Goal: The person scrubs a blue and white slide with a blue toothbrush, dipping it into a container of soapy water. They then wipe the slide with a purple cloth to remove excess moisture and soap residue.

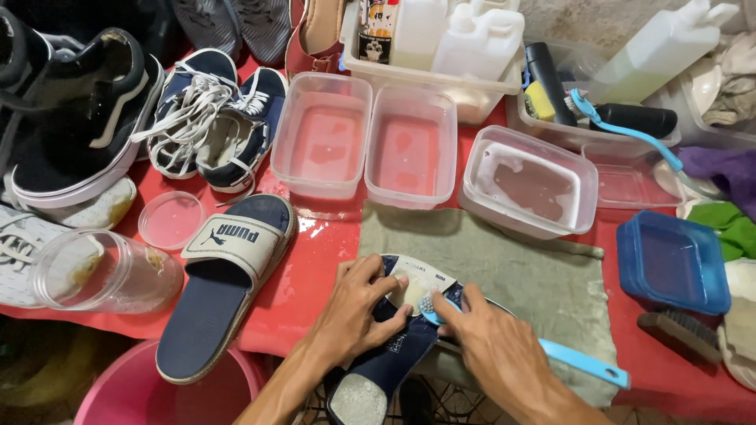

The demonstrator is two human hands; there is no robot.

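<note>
Under both hands [425, 319], navy slide sandal [394, 354]

I'm looking down on a counter [315, 260] under a red cover, wet in places. A rough grey wall [583, 20] shows behind it, and dim floor [31, 370] lies below its near edge. Light's soft and even.

Navy sneakers [209, 130], blue tub [672, 262]

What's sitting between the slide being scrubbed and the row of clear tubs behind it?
In the head view, only the grey-green towel lies between the navy slide and the clear tubs; that stretch of towel is bare.
</note>
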